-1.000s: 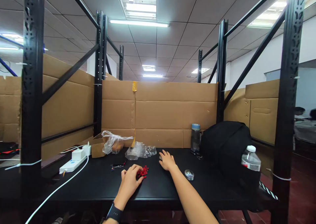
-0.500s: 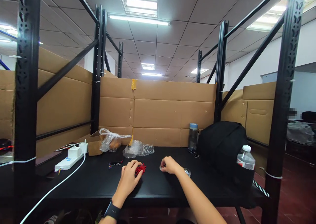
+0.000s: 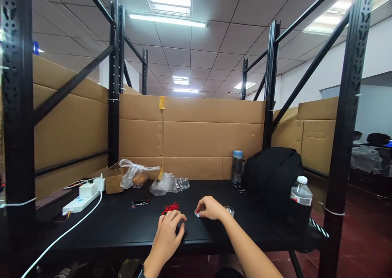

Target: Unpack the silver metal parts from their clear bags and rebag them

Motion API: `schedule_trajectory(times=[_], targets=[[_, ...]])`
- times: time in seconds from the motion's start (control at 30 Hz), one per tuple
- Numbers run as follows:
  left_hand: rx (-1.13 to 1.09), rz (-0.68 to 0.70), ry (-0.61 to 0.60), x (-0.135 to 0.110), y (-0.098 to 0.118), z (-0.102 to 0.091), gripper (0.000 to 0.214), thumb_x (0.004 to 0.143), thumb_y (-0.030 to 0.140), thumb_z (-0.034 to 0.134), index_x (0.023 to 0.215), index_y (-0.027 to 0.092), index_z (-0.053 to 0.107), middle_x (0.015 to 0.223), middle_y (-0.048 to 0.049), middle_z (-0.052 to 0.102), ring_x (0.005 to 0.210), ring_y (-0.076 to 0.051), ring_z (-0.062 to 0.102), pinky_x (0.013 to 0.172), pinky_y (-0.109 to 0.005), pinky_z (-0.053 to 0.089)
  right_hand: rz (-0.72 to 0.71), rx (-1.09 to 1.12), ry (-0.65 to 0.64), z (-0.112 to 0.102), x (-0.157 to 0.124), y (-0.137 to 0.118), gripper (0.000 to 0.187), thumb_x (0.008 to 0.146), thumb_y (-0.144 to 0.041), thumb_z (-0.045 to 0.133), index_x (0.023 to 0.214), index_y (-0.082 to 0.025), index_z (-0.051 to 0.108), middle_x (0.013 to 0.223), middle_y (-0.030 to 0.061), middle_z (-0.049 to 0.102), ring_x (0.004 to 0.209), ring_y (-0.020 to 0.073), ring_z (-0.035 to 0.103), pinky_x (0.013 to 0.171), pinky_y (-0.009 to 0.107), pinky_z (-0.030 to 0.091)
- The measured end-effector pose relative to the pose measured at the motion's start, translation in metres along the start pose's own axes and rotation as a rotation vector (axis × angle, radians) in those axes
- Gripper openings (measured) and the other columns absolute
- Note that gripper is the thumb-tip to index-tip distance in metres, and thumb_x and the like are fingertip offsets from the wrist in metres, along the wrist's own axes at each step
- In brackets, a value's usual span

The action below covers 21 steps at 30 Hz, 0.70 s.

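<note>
A bundle of red cord (image 3: 170, 208) lies on the black tabletop, just beyond the fingertips of my left hand (image 3: 170, 228). That hand holds nothing, its fingers curved and apart. My right hand (image 3: 211, 208) has its fingers pinched together at a small, shiny, clear round piece (image 3: 197, 214) on the table. A speck of red shows by the fingertips, but what they grip is too small to make out. Behind the right wrist sits another clear round item (image 3: 229, 211), partly hidden by the forearm.
Crumpled clear plastic (image 3: 170, 184), a bag with orange-brown contents (image 3: 139, 178) and a small dark item with a chain (image 3: 141, 202) lie farther back. A white power strip (image 3: 78, 203) is left; a grey bottle (image 3: 237, 167) and black backpack (image 3: 272, 184) stand right.
My left hand has let go of the red cord and drawn back toward me, slightly right. My right hand stays at the small round piece. The view has shifted a little.
</note>
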<state>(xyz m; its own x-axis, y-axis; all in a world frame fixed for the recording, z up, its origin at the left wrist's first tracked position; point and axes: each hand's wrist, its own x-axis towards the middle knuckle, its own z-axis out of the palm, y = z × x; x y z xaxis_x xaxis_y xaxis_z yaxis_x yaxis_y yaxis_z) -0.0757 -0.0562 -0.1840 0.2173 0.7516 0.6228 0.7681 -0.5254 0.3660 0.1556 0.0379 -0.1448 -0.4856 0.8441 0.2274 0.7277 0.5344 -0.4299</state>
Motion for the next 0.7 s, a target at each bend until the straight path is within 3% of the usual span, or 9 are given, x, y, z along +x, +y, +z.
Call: schedule_trajectory(times=[0.13, 0.23, 0.33, 0.4, 0.47, 0.57, 0.7], targets=[[-0.003, -0.015, -0.007, 0.002, 0.001, 0.0, 0.021, 0.09, 0.022, 0.049, 0.097, 0.028, 0.068, 0.104, -0.0047, 0.071, 0.104, -0.023, 0.061, 0.091, -0.038, 0.039, 0.131, -0.081, 0.05, 0.005, -0.002, -0.001, 0.008, 0.078, -0.02, 0.066, 0.081, -0.022, 0.074, 0.083, 0.0029, 0.073, 0.078, 0.018, 0.067, 0.064, 0.024, 0.04], [-0.025, -0.008, -0.029, 0.003, -0.001, -0.001, 0.021, 0.091, 0.024, 0.049, 0.097, 0.028, 0.068, 0.103, -0.0037, 0.073, 0.103, -0.023, 0.063, 0.09, -0.038, 0.039, 0.111, -0.064, 0.137, 0.011, 0.0, -0.002, 0.008, 0.081, -0.019, 0.061, 0.081, -0.02, 0.069, 0.094, 0.005, 0.07, 0.088, 0.0199, 0.066, 0.07, 0.026, 0.042], [-0.051, -0.039, -0.016, 0.004, -0.003, 0.001, 0.024, 0.093, 0.027, 0.048, 0.105, 0.03, 0.068, 0.109, -0.004, 0.073, 0.106, -0.023, 0.064, 0.091, -0.04, 0.039, 0.032, 0.215, 0.288, 0.022, 0.0, -0.017, 0.009, 0.085, -0.018, 0.055, 0.081, -0.018, 0.063, 0.09, 0.005, 0.068, 0.083, 0.0176, 0.065, 0.074, 0.026, 0.046], [-0.084, -0.084, 0.026, 0.006, -0.003, 0.003, 0.026, 0.094, 0.031, 0.048, 0.113, 0.03, 0.066, 0.115, -0.0052, 0.072, 0.108, -0.024, 0.064, 0.093, -0.041, 0.04, 0.031, 0.508, 0.343, 0.032, -0.003, -0.034, 0.011, 0.089, -0.026, 0.054, 0.084, -0.019, 0.059, 0.081, 0.0032, 0.066, 0.073, 0.0161, 0.064, 0.066, 0.026, 0.048], [-0.117, -0.114, 0.081, 0.009, -0.001, 0.004, 0.028, 0.095, 0.035, 0.049, 0.117, 0.029, 0.065, 0.118, -0.0065, 0.072, 0.109, -0.024, 0.065, 0.094, -0.041, 0.041, 0.04, 0.757, 0.319, 0.042, -0.009, -0.053, 0.019, 0.089, -0.039, 0.058, 0.087, -0.019, 0.058, 0.075, 0.0012, 0.065, 0.067, 0.0161, 0.063, 0.058, 0.024, 0.047], [-0.127, -0.116, 0.156, 0.012, 0.004, 0.002, 0.025, 0.094, 0.037, 0.052, 0.11, 0.027, 0.069, 0.115, -0.0065, 0.073, 0.107, -0.026, 0.067, 0.091, -0.04, 0.042, 0.024, 1.019, 0.31, 0.051, -0.02, -0.075, 0.035, 0.082, -0.052, 0.068, 0.084, -0.019, 0.059, 0.076, 0.0004, 0.064, 0.069, 0.0162, 0.064, 0.059, 0.025, 0.051], [-0.115, -0.083, 0.163, 0.013, 0.008, -0.004, 0.022, 0.094, 0.038, 0.053, 0.102, 0.027, 0.071, 0.109, -0.0055, 0.075, 0.101, -0.025, 0.068, 0.085, -0.038, 0.041, 0.037, 1.17, 0.323, 0.048, -0.031, -0.087, 0.041, 0.074, -0.054, 0.078, 0.083, -0.017, 0.063, 0.082, 0.0013, 0.065, 0.071, 0.0151, 0.065, 0.068, 0.029, 0.055]])
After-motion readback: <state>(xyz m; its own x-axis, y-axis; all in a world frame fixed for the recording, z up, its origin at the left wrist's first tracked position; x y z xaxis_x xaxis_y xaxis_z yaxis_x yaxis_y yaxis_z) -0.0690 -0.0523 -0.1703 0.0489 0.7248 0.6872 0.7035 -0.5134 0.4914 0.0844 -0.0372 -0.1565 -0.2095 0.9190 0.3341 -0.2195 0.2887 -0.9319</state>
